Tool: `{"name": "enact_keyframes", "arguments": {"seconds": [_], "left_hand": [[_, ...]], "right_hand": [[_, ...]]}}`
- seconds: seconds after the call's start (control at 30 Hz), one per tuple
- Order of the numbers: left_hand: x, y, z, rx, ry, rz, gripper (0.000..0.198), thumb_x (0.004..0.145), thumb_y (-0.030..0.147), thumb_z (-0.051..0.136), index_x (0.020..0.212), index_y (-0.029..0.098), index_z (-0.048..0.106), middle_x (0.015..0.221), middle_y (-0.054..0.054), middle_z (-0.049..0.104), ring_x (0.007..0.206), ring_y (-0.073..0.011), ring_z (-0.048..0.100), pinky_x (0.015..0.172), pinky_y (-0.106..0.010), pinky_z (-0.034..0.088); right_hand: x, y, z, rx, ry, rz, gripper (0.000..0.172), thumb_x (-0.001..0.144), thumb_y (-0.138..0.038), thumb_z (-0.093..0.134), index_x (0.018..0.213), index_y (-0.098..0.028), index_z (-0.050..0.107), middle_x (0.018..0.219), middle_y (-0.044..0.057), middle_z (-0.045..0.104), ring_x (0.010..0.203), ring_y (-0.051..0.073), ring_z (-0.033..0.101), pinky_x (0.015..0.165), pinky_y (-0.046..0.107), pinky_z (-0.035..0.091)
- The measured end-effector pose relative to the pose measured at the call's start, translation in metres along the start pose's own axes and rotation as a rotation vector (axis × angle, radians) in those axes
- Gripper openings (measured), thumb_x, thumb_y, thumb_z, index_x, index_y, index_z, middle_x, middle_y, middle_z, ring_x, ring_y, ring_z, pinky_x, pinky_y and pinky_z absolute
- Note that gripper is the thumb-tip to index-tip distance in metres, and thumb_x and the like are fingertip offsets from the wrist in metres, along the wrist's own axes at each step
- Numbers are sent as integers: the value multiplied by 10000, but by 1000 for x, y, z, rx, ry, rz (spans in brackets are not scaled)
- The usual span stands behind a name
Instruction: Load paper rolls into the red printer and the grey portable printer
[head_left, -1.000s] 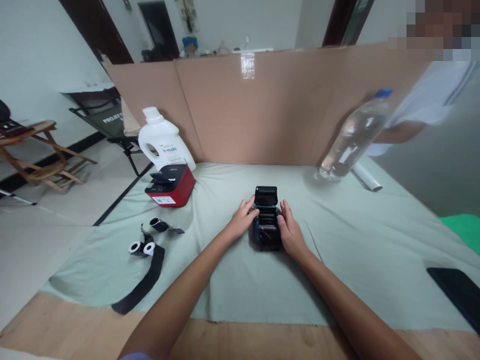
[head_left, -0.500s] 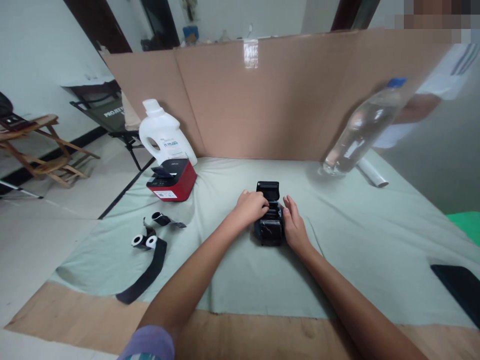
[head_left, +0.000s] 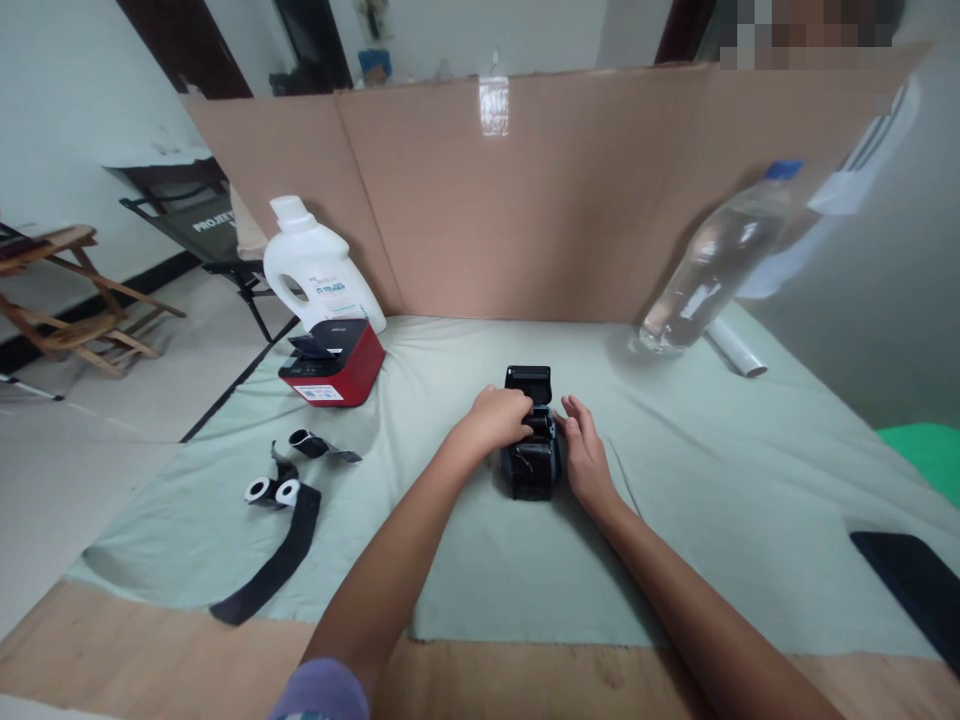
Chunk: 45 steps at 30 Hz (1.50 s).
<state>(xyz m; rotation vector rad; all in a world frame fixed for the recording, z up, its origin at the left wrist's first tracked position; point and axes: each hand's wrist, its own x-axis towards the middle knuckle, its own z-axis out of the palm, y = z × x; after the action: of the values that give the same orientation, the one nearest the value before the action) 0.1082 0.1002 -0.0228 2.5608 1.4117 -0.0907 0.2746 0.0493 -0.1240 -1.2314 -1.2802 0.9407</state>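
A small black printer (head_left: 530, 468) with its lid raised sits in the middle of the green cloth (head_left: 465, 560). My left hand (head_left: 496, 420) is curled over the printer's open top, fingers bent down into the compartment; what they grip is hidden. My right hand (head_left: 583, 455) rests against the printer's right side with its fingers stretched forward. A red and black printer (head_left: 330, 362) stands at the back left. Black ribbon rolls with white cores (head_left: 271, 492) and a loose black strip (head_left: 270, 565) lie on the cloth at the left.
A white jug (head_left: 315, 270) stands behind the red printer. A clear water bottle (head_left: 712, 265) and a white tube (head_left: 735, 350) stand at the back right. A cardboard screen (head_left: 525, 200) walls the back. A dark flat object (head_left: 911, 590) lies at right. Another person's sleeve (head_left: 862, 150) shows beyond.
My left hand has moved from the printer's left side onto its open top and curled its fingers inside. The right hand stays at the right side. The other person's arm has drawn back.
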Motion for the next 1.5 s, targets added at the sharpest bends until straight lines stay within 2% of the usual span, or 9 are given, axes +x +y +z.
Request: {"name": "enact_keyframes", "arguments": {"seconds": [0.2,0.37,0.6,0.77,0.9,1.1,1.23,1.33,1.5], "left_hand": [[-7,-14,4,-27,54,53,265,922,320,632,1148,191,681,1172,-73,706,1051,-242,674,881,-324,487],[-8,-14,5,-13,60,61,263,934,325,618,1150,180,653,1208,-80,669,1061,-229,648,868,-306,492],[-13,6,5,54,84,15,211,947,200,556,1142,139,605,1271,-139,615,1183,-290,556,946,-379,454],[-16,20,5,76,86,-30,223,961,120,461,1136,112,598,1189,-168,658,1137,-309,580,974,-419,404],[-15,19,8,72,90,-35,235,980,125,433,1144,133,602,1186,-160,663,1110,-294,604,997,-431,376],[-11,7,13,32,95,10,233,1030,248,441,1126,142,624,1187,-147,655,1109,-286,623,1044,-482,349],[-13,5,6,-1,117,23,228,1032,234,441,1150,150,617,1228,-128,648,1162,-276,606,1083,-495,330],[-20,4,-11,-148,134,4,253,1038,249,429,1192,153,606,1260,-127,646,1182,-269,596,1068,-451,372],[-49,-15,-27,-727,209,26,302,1032,327,428,1265,185,557,1275,-95,664,1149,-210,619,1001,-345,471]], "right_hand": [[-1,0,-1,1,-5,7,602,1004,-641,403,1474,-267,449,1576,151,458,1294,316,612,1165,545,393],[0,-3,-1,-47,-51,-34,616,991,-660,417,1438,-242,493,1509,170,534,1314,332,587,1163,571,379],[1,-2,-1,-72,-40,-45,602,992,-659,415,1399,-231,526,1485,159,561,1315,321,582,1170,555,371],[0,-1,-1,-81,-43,-49,559,1009,-623,410,1386,-230,533,1474,148,571,1319,303,576,1168,541,376],[0,-3,-1,-128,-51,-58,519,1012,-612,405,1327,-244,591,1418,117,623,1329,296,562,1172,522,377],[1,-5,-1,-165,-57,-70,530,1008,-604,392,1304,-226,618,1377,106,648,1308,302,569,1139,482,412],[1,-6,-1,-178,-46,-74,546,1008,-601,382,1308,-206,612,1366,120,649,1296,304,572,1122,477,423],[0,-8,-2,-178,-48,-73,546,1008,-608,379,1303,-213,614,1337,111,665,1247,299,600,1087,463,452],[0,-8,-3,-140,-55,-64,551,1006,-631,382,1288,-221,618,1321,111,674,1229,300,611,1082,470,455]]}}
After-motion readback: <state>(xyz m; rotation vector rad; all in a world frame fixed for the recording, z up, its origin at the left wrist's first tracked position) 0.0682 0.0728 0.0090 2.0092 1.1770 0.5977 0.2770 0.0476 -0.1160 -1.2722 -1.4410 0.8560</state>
